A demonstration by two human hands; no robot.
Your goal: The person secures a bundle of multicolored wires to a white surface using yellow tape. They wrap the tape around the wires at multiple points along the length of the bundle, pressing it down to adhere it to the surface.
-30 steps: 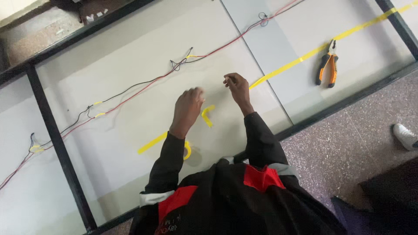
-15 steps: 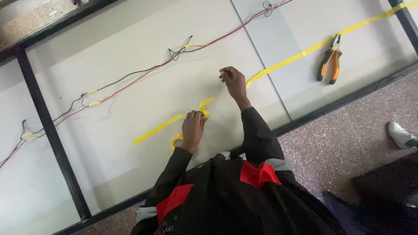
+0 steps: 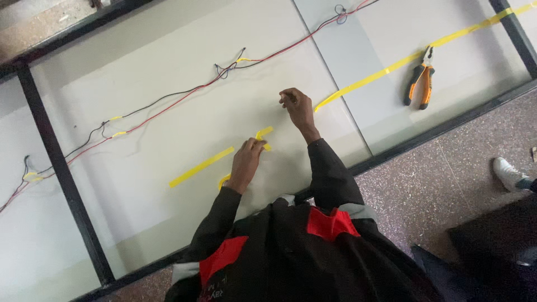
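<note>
Yellow tape line across the white panel: part laid, a gap left at the hands

A strip of yellow adhesive tape (image 3: 202, 166) lies flat at 9 o'clock of the left hand (image 3: 246, 160), whose fingers press together on a loose, kinked tape end (image 3: 263, 134); the right hand (image 3: 297, 106), at 1 o'clock of the left, has its fingertips pinched, though on what cannot be told. A longer yellow run (image 3: 391, 67) already stretches away at 2 o'clock, past orange-handled pliers (image 3: 420, 84). The stretch between the hands looks unfinished. Red and black wires (image 3: 168, 106) cross the flat white panel (image 3: 140, 212) at 11 o'clock.
</note>
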